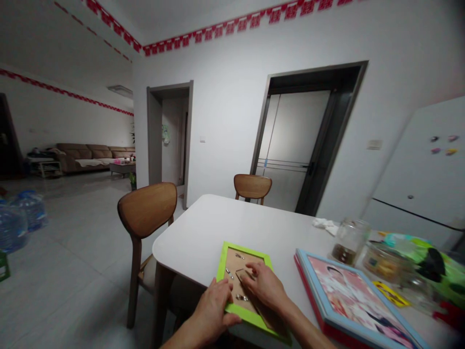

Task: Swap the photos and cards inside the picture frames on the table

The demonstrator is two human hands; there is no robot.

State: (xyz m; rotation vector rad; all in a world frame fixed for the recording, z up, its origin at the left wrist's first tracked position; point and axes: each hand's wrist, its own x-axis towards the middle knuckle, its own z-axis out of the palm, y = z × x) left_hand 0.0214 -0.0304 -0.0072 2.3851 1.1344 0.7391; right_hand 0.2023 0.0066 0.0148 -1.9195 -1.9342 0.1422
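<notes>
Running lengthwise from near edge of table (203, 232), green frame (235, 287), beneath right hand (265, 286) (grip hidden), was steadied by left hand (212, 306), fingers parted.

a glass jar (350, 240) stands on the right of the counter (232, 220), a wooden chair (148, 209) at its left, a white fridge (417, 169) far right, a brown sofa (82, 157) far left.
</notes>
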